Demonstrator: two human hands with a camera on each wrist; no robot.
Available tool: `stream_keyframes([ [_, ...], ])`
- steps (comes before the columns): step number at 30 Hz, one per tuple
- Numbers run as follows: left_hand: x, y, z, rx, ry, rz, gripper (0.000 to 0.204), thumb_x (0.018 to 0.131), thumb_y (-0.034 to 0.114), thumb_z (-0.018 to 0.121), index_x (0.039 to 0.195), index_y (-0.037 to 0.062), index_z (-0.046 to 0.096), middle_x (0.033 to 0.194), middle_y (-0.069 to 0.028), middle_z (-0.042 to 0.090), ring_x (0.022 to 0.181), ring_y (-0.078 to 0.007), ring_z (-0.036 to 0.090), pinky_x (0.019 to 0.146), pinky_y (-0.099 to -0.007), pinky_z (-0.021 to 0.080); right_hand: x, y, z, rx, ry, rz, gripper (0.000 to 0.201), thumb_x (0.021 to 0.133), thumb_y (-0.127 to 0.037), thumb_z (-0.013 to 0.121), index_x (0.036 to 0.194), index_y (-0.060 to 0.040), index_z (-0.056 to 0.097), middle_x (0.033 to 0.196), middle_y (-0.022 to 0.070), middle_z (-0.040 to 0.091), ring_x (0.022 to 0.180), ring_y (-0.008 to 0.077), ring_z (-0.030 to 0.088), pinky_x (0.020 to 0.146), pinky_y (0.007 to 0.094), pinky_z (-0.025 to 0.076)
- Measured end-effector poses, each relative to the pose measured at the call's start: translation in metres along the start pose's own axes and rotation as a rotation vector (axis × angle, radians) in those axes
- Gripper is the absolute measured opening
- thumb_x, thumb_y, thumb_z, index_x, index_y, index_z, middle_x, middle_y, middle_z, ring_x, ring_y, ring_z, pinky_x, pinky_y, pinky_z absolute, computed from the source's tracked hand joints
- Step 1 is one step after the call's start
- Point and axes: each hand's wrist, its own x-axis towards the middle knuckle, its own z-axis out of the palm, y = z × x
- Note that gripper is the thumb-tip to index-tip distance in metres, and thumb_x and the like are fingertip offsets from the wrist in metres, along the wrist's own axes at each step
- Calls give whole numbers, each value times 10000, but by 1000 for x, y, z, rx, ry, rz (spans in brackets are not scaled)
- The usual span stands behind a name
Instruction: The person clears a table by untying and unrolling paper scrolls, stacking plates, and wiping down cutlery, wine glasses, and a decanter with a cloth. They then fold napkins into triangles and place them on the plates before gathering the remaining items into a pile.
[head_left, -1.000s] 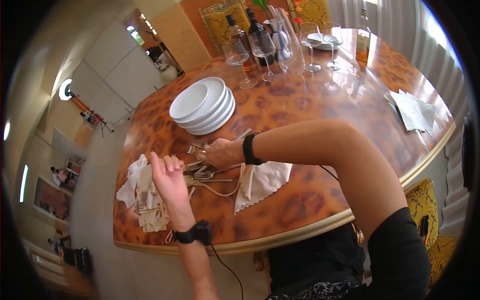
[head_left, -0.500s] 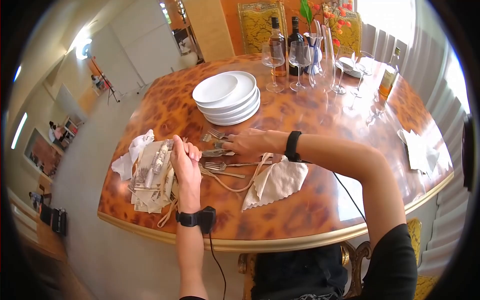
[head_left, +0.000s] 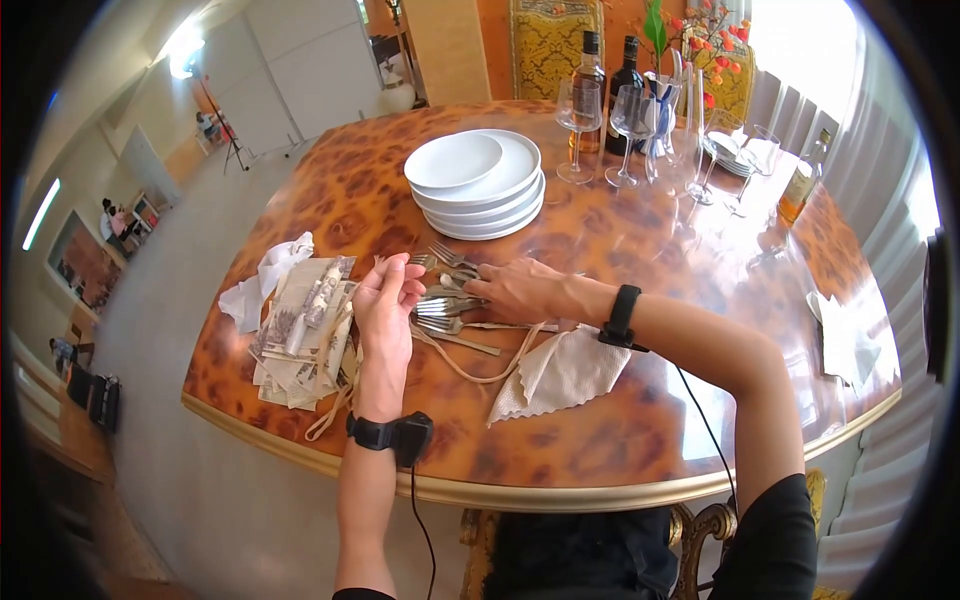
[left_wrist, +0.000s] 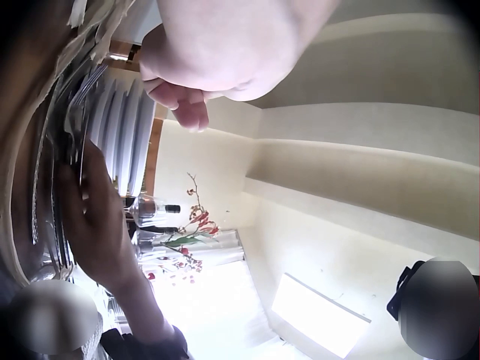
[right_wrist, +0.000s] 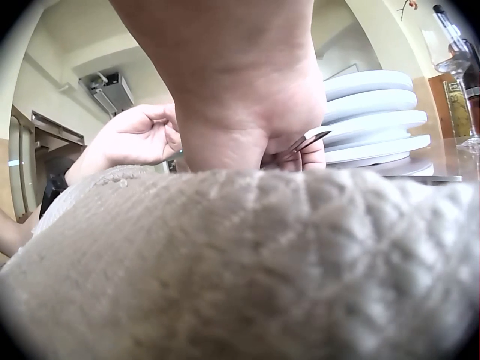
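My right hand reaches over a heap of forks and other metal cutlery, its curled fingers gripping pieces there. Thin handles stick out beside its fingers in the right wrist view. My left hand is raised just left of the heap, palm up, fingers loosely curled and holding nothing. A beige cloth napkin lies crumpled below the right wrist; it fills the lower part of the right wrist view. From the cutlery a beige cord loops toward the napkin.
Behind the cutlery stands a stack of white plates. Printed papers with wrapped rolls lie left, beside a white crumpled cloth. Wine glasses and bottles stand at the back; folded white napkins lie right.
The head view has swung, shifting the table in frame. My right hand has stayed at the cutlery and shifted slightly over it. The left hand's fingers have curled in more.
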Motion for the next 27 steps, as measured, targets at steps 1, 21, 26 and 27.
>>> stream_keyframes([
  [1,0,-1,0,18,15,19,175,964,227,626,995,56,646,850,-68,700,663,-98,598,636,-234,476,-2,-1,1,-18,17,7,486,925,-453,572,1165,-31,568,990,205,613,805,380,660,688,464,539],
  [21,-9,5,10,89,-39,82,89,985,178,527,940,102,536,833,-39,647,645,-94,593,563,-223,433,-28,-5,-5,26,-19,128,451,798,-130,586,1239,-54,527,1072,164,555,1035,339,605,786,441,546],
  [26,-7,3,8,129,-37,99,94,984,173,518,929,99,536,836,-43,654,649,-92,597,567,-220,435,-30,-5,-2,-36,-1,100,462,813,-135,580,1263,-51,522,1078,162,559,1044,327,610,787,431,549],
  [27,-6,3,9,145,-24,96,108,986,174,516,906,102,530,838,-45,662,639,-88,593,565,-220,432,-29,-6,-1,-36,-3,106,472,814,-136,580,1275,-53,518,1078,163,560,1043,325,612,791,424,550],
])
